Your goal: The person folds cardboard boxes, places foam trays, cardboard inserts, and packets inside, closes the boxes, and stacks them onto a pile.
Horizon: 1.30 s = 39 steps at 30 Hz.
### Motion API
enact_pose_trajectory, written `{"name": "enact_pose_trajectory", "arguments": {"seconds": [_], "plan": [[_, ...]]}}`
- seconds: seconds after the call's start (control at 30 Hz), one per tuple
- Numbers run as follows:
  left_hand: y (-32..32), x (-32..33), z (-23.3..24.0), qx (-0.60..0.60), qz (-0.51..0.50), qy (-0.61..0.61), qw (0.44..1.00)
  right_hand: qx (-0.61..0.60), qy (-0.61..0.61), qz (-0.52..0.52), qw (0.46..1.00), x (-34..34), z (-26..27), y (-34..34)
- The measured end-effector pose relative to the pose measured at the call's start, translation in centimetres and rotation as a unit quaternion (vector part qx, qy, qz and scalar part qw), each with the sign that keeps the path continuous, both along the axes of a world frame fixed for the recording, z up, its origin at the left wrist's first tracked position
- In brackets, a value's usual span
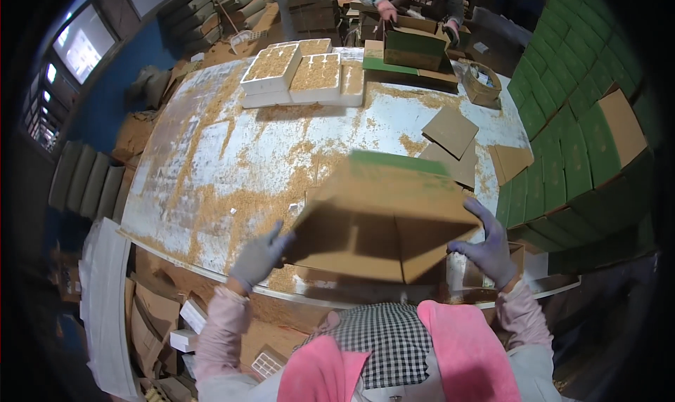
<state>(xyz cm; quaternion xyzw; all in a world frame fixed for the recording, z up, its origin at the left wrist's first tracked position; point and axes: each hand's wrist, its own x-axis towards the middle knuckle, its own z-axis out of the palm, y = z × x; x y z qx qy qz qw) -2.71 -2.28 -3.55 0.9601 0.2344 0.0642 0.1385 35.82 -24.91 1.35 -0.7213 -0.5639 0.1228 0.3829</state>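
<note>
An open cardboard box (390, 217), brown inside with a green flap at the far side, is tilted above the near part of the table, its opening towards me. My left hand (261, 257), in a grey-violet glove, grips its left edge. The right edge is held between the fingers and thumb of my right hand (485, 244), gloved alike. The box is slightly blurred. Beyond its right side, cardboard sheets (450, 130) lie on the white tabletop (195, 159), which is strewn with wood-like shavings.
White foam trays (271, 67) filled with shavings stand at the table's far side. Across it, a co-worker (416, 1) handles a green box (414, 46). A round container (481, 83) stands at the far right. Stacked green boxes (569, 138) line the right; cardboard scraps (153, 317) lie lower left.
</note>
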Motion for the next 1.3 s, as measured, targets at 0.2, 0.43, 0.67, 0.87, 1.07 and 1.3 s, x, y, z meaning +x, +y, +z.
{"name": "enact_pose_trajectory", "arguments": {"seconds": [0.2, 0.43, 0.67, 0.87, 1.07, 1.3], "plan": [[6.0, 11.9, 4.6, -0.296, 0.152, 0.049, 0.942, 0.031, 0.14, 0.051, 0.988, 6.2, 0.0, 10.0], [-2.2, 18.0, -2.0, 0.02, -0.235, 0.218, 0.947, 0.047, 0.118, -0.088, 0.988, 0.7, -8.0, 13.1], [-3.7, 20.0, 1.9, 0.148, -0.023, -0.1, 0.984, -0.137, 0.209, -0.112, 0.962, 4.4, -8.9, 7.2], [-2.2, 16.1, -5.9, 0.072, -0.042, -0.072, 0.994, 0.203, 0.109, 0.016, 0.973, 0.6, -5.7, -2.2], [-3.6, 20.3, -2.9, 0.006, -0.115, 0.017, 0.993, 0.058, -0.246, 0.11, 0.961, 6.2, -12.6, 3.9], [-2.1, 11.2, -3.0, -0.292, 0.151, -0.418, 0.847, -0.012, 0.098, 0.102, 0.99, -1.9, -10.1, 2.3]]}}
